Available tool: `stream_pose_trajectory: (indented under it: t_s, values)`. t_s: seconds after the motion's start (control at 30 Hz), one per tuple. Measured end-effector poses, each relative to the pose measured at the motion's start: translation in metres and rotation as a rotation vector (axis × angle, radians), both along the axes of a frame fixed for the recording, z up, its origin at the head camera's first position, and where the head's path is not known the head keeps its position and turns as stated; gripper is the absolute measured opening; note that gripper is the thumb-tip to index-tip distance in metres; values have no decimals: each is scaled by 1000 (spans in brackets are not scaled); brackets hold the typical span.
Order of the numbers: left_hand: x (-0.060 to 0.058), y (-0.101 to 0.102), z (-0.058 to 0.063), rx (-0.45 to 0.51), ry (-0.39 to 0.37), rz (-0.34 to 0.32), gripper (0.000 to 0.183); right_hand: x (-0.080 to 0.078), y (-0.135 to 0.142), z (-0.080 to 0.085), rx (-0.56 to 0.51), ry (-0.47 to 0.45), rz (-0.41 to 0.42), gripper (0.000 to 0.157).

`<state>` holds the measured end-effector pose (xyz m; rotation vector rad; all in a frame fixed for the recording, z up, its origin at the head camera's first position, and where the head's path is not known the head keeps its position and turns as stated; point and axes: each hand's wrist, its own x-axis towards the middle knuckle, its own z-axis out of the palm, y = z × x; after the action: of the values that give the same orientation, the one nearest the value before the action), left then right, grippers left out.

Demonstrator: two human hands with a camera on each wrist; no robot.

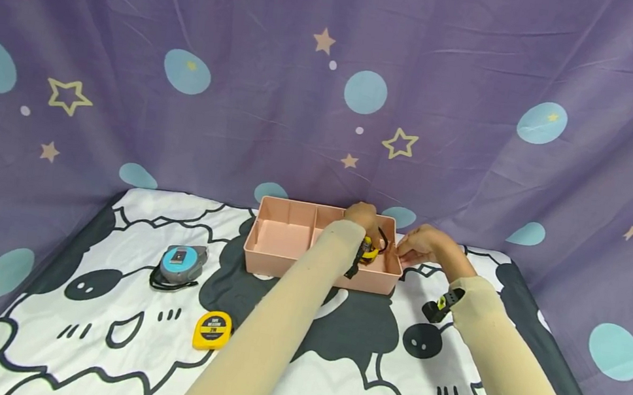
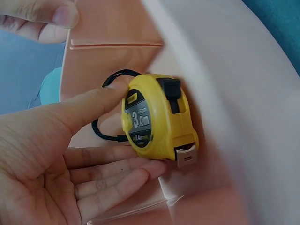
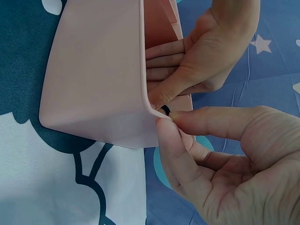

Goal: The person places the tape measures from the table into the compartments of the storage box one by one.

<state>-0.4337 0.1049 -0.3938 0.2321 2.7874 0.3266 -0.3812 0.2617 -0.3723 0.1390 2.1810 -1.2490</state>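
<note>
My left hand (image 1: 362,215) reaches down into the right compartment of a pink box (image 1: 272,266). There, a yellow and black 3 m tape measure (image 2: 157,119) with a black wrist cord sits between its thumb and fingers, up against the box wall. The left wrist view shows the thumb on the tape's side and the other fingers at its lower edge. With thumb and fingers, my right hand (image 3: 234,154) pinches the rim at the box's right end. In the head view, the left sleeve covers part of the box front.
On the sheep-print cloth (image 1: 328,390) to the left lie a grey and blue tape measure (image 1: 180,263) with a black cord and a small yellow tape measure (image 1: 212,330). A divider (image 1: 313,227) splits the box. Behind it hangs a purple curtain (image 1: 243,116).
</note>
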Motion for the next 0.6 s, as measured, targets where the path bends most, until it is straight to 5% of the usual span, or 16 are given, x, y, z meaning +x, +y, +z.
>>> stream_pose_trajectory:
  t_s: [0.6]
  values:
    - [14, -15, 23, 31, 31, -43, 62, 3, -1, 1, 10, -1, 3, 18]
